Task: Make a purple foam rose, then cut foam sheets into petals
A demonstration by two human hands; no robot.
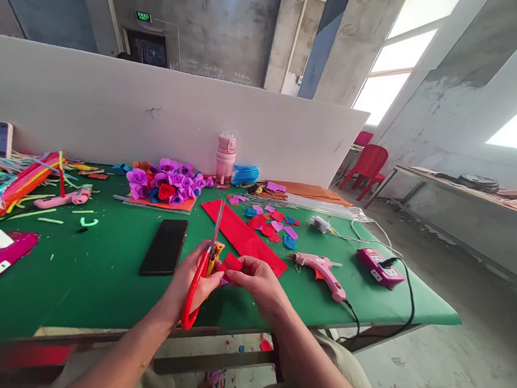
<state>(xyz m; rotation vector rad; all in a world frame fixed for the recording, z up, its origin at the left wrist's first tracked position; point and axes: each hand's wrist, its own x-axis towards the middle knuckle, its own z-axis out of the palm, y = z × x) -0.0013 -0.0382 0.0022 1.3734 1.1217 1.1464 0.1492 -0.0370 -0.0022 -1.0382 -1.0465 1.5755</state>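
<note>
My left hand (190, 278) is closed around a pair of scissors with red handles (192, 297), their blades pointing away from me. A yellow piece (215, 256) shows beside the blades; I cannot make out whether it is part of another tool. Between my two hands is a small red paper piece (231, 264), pinched by the fingers of my right hand (257, 281), with the left fingertips at its edge. Behind the hands a long red paper strip (246, 235) lies slantwise on the table. Cut red, purple and blue petals (276, 226) are scattered past it.
On the green table (100, 289) lie a black phone (164, 247), a pink glue gun (324, 270) with its cord, and a magenta power strip (379, 268). Purple paper roses (169, 180) and a pink bottle (226, 161) stand before a white partition (170, 108).
</note>
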